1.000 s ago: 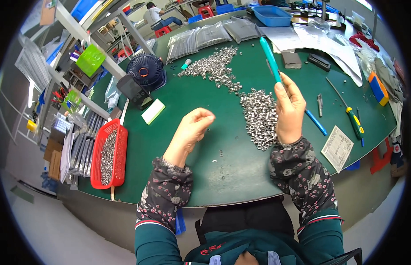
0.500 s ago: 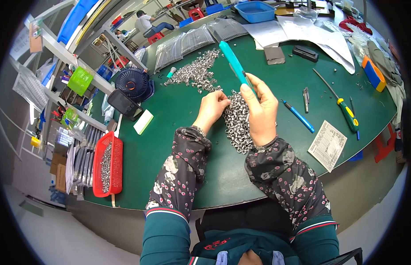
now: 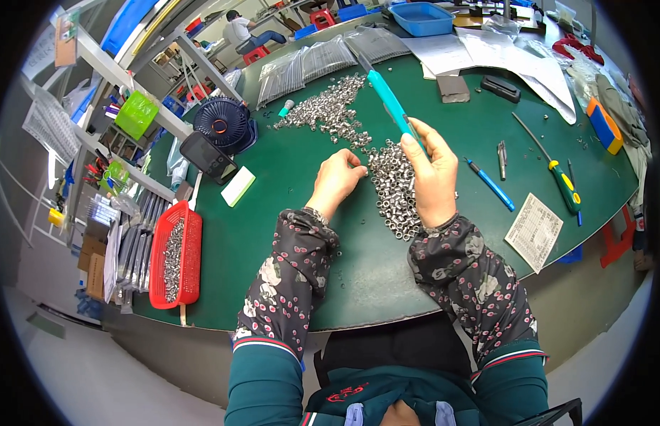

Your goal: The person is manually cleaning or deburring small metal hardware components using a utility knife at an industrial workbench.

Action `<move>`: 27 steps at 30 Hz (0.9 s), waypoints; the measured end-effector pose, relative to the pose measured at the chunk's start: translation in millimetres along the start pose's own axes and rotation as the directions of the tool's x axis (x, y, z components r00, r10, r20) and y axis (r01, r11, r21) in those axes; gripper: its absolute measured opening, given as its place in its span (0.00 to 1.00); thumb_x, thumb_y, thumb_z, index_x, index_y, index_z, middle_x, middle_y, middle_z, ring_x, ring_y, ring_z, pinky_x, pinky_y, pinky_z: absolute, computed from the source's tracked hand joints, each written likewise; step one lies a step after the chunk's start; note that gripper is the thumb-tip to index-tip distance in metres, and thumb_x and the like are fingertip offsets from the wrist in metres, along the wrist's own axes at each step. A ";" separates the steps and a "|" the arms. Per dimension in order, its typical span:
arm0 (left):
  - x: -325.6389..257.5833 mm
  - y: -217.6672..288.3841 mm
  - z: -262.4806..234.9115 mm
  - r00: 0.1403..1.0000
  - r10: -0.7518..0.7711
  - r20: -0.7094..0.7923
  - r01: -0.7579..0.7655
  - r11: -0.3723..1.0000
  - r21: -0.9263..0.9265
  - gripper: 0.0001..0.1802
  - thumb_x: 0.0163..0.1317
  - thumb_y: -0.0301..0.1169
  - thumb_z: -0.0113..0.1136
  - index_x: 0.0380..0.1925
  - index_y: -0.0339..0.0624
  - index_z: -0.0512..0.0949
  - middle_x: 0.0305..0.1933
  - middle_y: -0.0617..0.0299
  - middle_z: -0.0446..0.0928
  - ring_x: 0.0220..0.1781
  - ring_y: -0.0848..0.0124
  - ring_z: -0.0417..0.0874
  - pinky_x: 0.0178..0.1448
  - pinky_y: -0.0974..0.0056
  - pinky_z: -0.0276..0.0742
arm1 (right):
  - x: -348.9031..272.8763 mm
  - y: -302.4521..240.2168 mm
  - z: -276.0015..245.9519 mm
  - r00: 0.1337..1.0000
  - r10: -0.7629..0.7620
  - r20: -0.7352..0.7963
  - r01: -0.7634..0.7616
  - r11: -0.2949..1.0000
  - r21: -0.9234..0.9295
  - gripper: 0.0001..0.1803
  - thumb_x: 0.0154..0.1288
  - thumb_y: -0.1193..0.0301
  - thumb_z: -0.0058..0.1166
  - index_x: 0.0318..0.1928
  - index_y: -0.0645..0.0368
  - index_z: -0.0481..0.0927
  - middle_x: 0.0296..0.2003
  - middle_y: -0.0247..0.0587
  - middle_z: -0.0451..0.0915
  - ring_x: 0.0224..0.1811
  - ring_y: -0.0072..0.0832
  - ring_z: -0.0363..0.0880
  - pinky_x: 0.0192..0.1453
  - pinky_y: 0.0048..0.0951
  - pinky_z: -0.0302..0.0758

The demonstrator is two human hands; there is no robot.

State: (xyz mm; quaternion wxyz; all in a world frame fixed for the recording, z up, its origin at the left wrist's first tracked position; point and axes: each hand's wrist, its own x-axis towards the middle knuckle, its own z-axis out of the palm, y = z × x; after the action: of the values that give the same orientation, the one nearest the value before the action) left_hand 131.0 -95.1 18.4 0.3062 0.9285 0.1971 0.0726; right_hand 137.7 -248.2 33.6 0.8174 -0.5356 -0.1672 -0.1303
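Observation:
Raised over the right side of a heap of small metal rings (image 3: 395, 192), my right hand (image 3: 435, 174) is closed round a teal utility knife (image 3: 390, 98). Its grey blade end points up and away to the left. My left hand (image 3: 335, 177) rests at the heap's left edge, fingers curled in and thumb pressed near them. Whatever may lie between those fingertips is hidden. A second, looser spread of metal rings (image 3: 326, 110) lies farther back, with a small green-and-grey piece (image 3: 286, 108) at its left side.
A red basket (image 3: 195, 255) with metal parts stands at the left edge, near a fan (image 3: 223, 122) and a phone (image 3: 205, 156). To the right lie a blue pen-like tool (image 3: 490, 184), a screwdriver (image 3: 563, 186) and a paper slip (image 3: 534, 233). Bagged rods (image 3: 326, 60) line the back.
The whole view has shifted slightly. My left hand has drawn a little left, away from the heap, and my right hand with the utility knife has moved slightly right.

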 end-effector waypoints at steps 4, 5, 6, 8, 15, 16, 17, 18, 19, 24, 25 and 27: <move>3.7 -10.4 8.4 0.997 0.053 0.061 -0.051 0.998 -0.033 0.10 0.43 0.31 0.60 0.26 0.39 0.75 0.21 0.63 0.73 0.25 0.75 0.73 0.31 0.69 0.69 | -0.6 2.1 0.0 1.000 0.006 0.014 -0.006 1.000 0.013 0.14 0.55 0.73 0.51 0.42 0.66 0.72 0.27 0.31 0.73 0.27 0.15 0.68 0.30 0.16 0.66; 4.7 -11.2 10.9 0.995 0.053 0.083 -0.051 0.998 -0.030 0.09 0.43 0.31 0.60 0.25 0.39 0.75 0.21 0.63 0.73 0.24 0.75 0.73 0.31 0.69 0.69 | -0.4 3.3 0.4 1.000 0.007 0.017 -0.007 1.000 0.013 0.14 0.55 0.73 0.51 0.42 0.66 0.72 0.27 0.31 0.73 0.27 0.15 0.68 0.30 0.16 0.66; 5.2 -10.7 12.6 0.997 0.038 0.071 -0.036 0.999 -0.021 0.08 0.43 0.31 0.60 0.23 0.39 0.75 0.21 0.63 0.73 0.24 0.75 0.73 0.31 0.70 0.69 | -0.3 4.6 0.4 1.000 -0.003 0.013 0.003 1.000 -0.005 0.14 0.55 0.73 0.51 0.42 0.66 0.72 0.27 0.31 0.73 0.27 0.15 0.68 0.30 0.16 0.66; 5.3 -12.0 12.3 0.997 0.025 0.068 -0.026 1.000 0.009 0.08 0.44 0.31 0.60 0.23 0.39 0.75 0.20 0.63 0.73 0.24 0.75 0.72 0.29 0.70 0.69 | -0.7 4.9 0.9 1.000 -0.009 0.009 0.009 1.000 -0.021 0.14 0.55 0.73 0.51 0.42 0.66 0.72 0.27 0.31 0.74 0.27 0.15 0.68 0.30 0.16 0.66; -33.1 -16.7 -61.0 0.959 -0.030 0.281 0.231 0.660 -0.715 0.06 0.51 0.30 0.55 0.27 0.42 0.69 0.21 0.67 0.68 0.16 0.83 0.58 0.14 0.78 0.51 | -4.9 -0.2 5.3 0.996 -0.007 0.087 0.014 0.997 -0.070 0.14 0.55 0.72 0.51 0.41 0.66 0.73 0.27 0.31 0.73 0.27 0.14 0.67 0.31 0.15 0.66; -42.1 -26.5 -72.5 0.959 0.017 0.283 0.224 0.565 -0.794 0.07 0.51 0.29 0.55 0.27 0.42 0.68 0.24 0.65 0.68 0.16 0.84 0.58 0.14 0.79 0.50 | -7.0 -1.1 5.6 0.988 0.047 0.144 -0.037 0.997 -0.071 0.14 0.55 0.72 0.51 0.42 0.66 0.73 0.28 0.31 0.73 0.28 0.14 0.67 0.31 0.15 0.66; -51.2 -35.9 -81.7 0.959 0.065 0.277 0.217 0.460 -0.861 0.07 0.52 0.28 0.54 0.28 0.41 0.67 0.26 0.63 0.69 0.17 0.84 0.57 0.14 0.80 0.50 | -9.2 -2.2 5.6 0.975 0.100 0.200 -0.086 0.993 -0.077 0.14 0.55 0.72 0.51 0.42 0.66 0.72 0.29 0.31 0.73 0.28 0.14 0.67 0.32 0.15 0.65; -61.3 -50.1 -89.7 0.966 0.077 0.246 0.197 0.395 -0.897 0.06 0.52 0.27 0.53 0.27 0.42 0.67 0.28 0.61 0.70 0.16 0.84 0.57 0.13 0.81 0.50 | -13.6 -3.3 8.1 0.956 0.118 0.270 -0.087 0.989 -0.123 0.15 0.55 0.72 0.51 0.42 0.66 0.72 0.30 0.30 0.72 0.29 0.14 0.67 0.33 0.16 0.65; -70.2 -59.9 -93.0 0.977 0.055 0.208 0.177 0.341 -0.923 0.05 0.52 0.25 0.53 0.27 0.43 0.67 0.27 0.61 0.70 0.16 0.84 0.57 0.13 0.82 0.50 | -18.6 -3.3 10.3 0.932 0.133 0.336 -0.086 0.985 -0.151 0.16 0.53 0.71 0.52 0.42 0.67 0.72 0.30 0.32 0.74 0.30 0.16 0.69 0.34 0.18 0.67; -83.6 -102.3 -78.1 0.996 -0.012 0.088 0.089 0.100 -0.991 0.05 0.55 0.25 0.49 0.33 0.41 0.70 0.26 0.62 0.70 0.16 0.84 0.59 0.13 0.82 0.50 | -38.9 2.8 14.6 0.797 0.083 0.599 0.182 0.912 -0.368 0.16 0.48 0.69 0.54 0.39 0.61 0.75 0.30 0.45 0.76 0.30 0.33 0.75 0.36 0.27 0.69; -83.1 -110.3 -75.0 0.996 0.004 0.091 0.091 0.070 -0.993 0.05 0.56 0.25 0.49 0.34 0.41 0.71 0.26 0.63 0.69 0.16 0.84 0.59 0.13 0.82 0.50 | -41.6 3.6 14.6 0.775 0.101 0.623 0.197 0.899 -0.391 0.16 0.48 0.69 0.54 0.39 0.61 0.75 0.29 0.45 0.76 0.29 0.33 0.75 0.35 0.27 0.69; -81.7 -120.9 -75.7 0.994 0.034 0.102 0.100 0.044 -0.994 0.06 0.58 0.27 0.48 0.35 0.40 0.71 0.26 0.64 0.69 0.17 0.84 0.59 0.13 0.82 0.51 | -44.7 2.3 17.0 0.738 0.099 0.667 0.251 0.878 -0.407 0.16 0.47 0.69 0.54 0.39 0.60 0.75 0.26 0.44 0.74 0.26 0.33 0.74 0.31 0.28 0.68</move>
State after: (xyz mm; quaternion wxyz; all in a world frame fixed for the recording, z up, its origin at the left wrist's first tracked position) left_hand -1.7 1.0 5.8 0.8734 0.4569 0.0984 0.1365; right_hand 95.7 -230.1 19.5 0.5398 -0.7206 -0.4352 0.0000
